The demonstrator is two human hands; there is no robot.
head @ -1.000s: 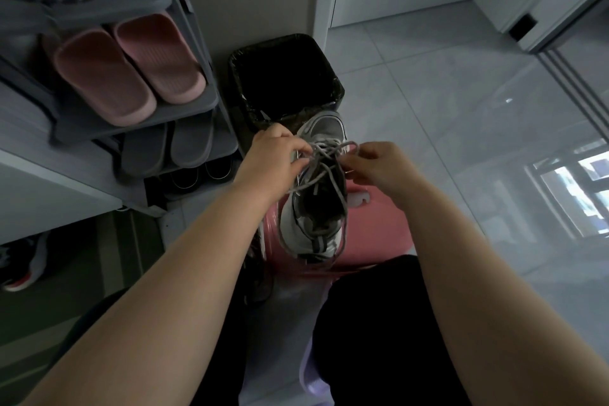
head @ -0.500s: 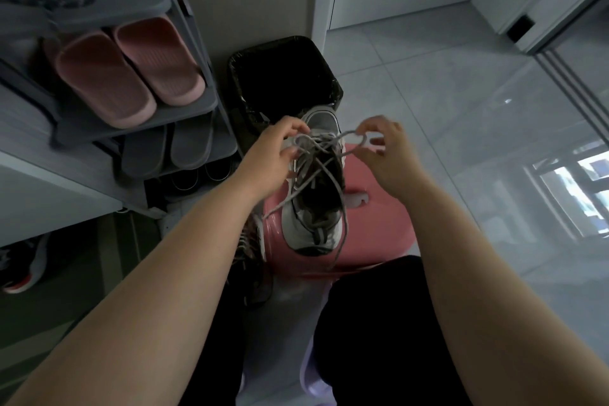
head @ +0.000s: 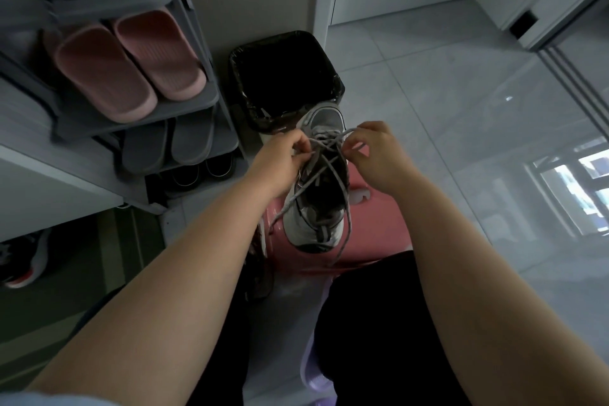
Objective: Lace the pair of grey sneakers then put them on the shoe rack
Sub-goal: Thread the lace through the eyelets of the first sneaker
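One grey sneaker [head: 324, 119] stands on a pink stool [head: 369, 227], toe pointing away from me. Its grey lace [head: 329, 171] crosses over the tongue, and both loose ends hang down past the heel. My left hand [head: 283, 161] pinches the lace at the shoe's left side near the toe. On the right side my right hand [head: 375, 155] pinches the other strand. A second shoe [head: 260, 260] lies partly hidden on the floor below my left forearm. The grey shoe rack [head: 197, 102] stands at the left.
The rack holds pink slippers [head: 128, 66], grey slippers [head: 171, 145] one tier lower, and dark shoes at the bottom. A black-lined bin [head: 283, 76] sits just beyond the sneaker's toe. Glossy tiled floor [head: 461, 92] stretches to the right. A red-and-black shoe [head: 19, 260] lies at far left.
Both hands have shifted slightly outward and toward the toe along the lace, drawing the crossing strands tighter. The sneaker stays on the stool.
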